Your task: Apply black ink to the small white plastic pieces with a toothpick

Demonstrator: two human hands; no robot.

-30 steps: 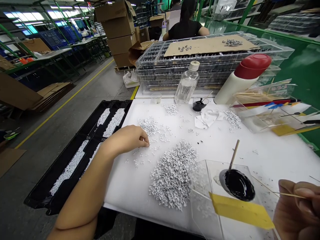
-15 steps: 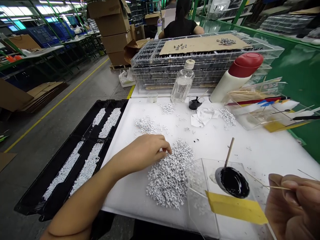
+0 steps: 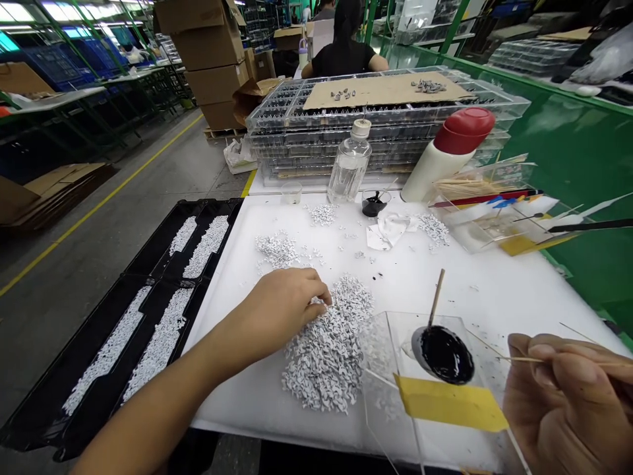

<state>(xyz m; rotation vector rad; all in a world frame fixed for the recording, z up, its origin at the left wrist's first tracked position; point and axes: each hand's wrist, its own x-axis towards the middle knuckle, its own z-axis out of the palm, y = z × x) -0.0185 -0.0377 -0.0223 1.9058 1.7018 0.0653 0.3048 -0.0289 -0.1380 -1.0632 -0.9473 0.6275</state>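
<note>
My left hand (image 3: 291, 297) rests at the upper left edge of a heap of small white curved pieces (image 3: 326, 356). Its thumb and fingers are bent together at the heap, and whatever lies between the tips is too small to make out. On the right, my right hand (image 3: 564, 389) pinches a thin wooden stick (image 3: 524, 359) that points left. Between the hands stands a clear plastic stand (image 3: 390, 369) with yellow tape (image 3: 450, 402) on its front. A cup of glossy black paint (image 3: 448, 355) sits in it, with a wooden stick (image 3: 436, 297) leaning upright.
Black trays (image 3: 106, 290) with rows of white pieces lie left of the table. Behind are a clear bottle (image 3: 350, 161), a small black-paint cup (image 3: 374, 203), crumpled tissue (image 3: 390, 231), a red-capped flask (image 3: 448, 155), a stick holder (image 3: 484, 224) and stacked clear trays (image 3: 277, 142). A person (image 3: 345, 53) sits beyond.
The whole view has shifted slightly, so most things appear further left. My left hand stays at the heap, and my right hand still holds the stick beside the paint cup.
</note>
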